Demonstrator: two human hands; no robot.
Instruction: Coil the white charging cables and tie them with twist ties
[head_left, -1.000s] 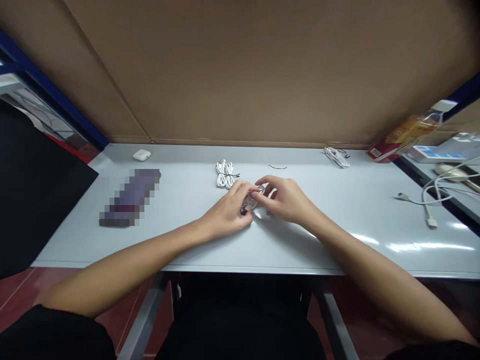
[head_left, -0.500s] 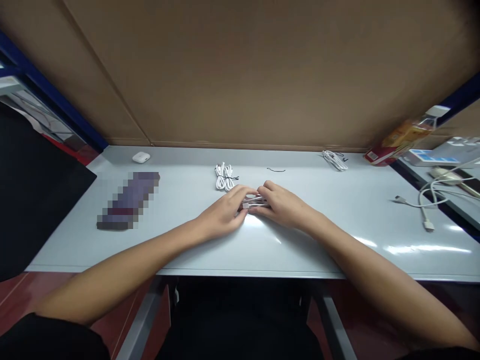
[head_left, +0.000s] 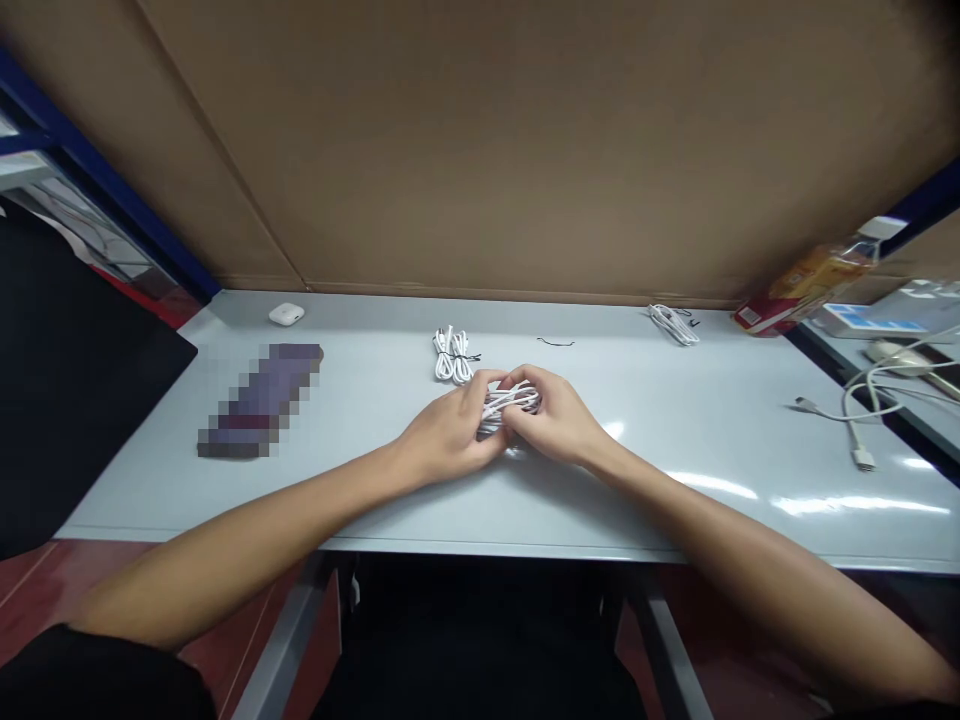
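Observation:
A coiled white cable (head_left: 517,399) is held between both hands near the middle of the table. My left hand (head_left: 457,425) grips its left side, fingers curved round it. On the right side my right hand (head_left: 549,412) holds the coil, thumb pressed on its front. Just behind my left hand lies a white cable bundle (head_left: 453,356) bound with a black tie. A loose thin black tie (head_left: 556,343) rests behind my right hand.
Another white cable coil (head_left: 673,325) lies at the back right, near a tilted bottle (head_left: 814,283). Loose white cables (head_left: 862,410) cross the right edge. At left are a white case (head_left: 286,314) and a blurred purple object (head_left: 262,400).
The cable between my hands has turned, and more of its coil shows. My right thumb has moved onto its front. The view has shifted slightly.

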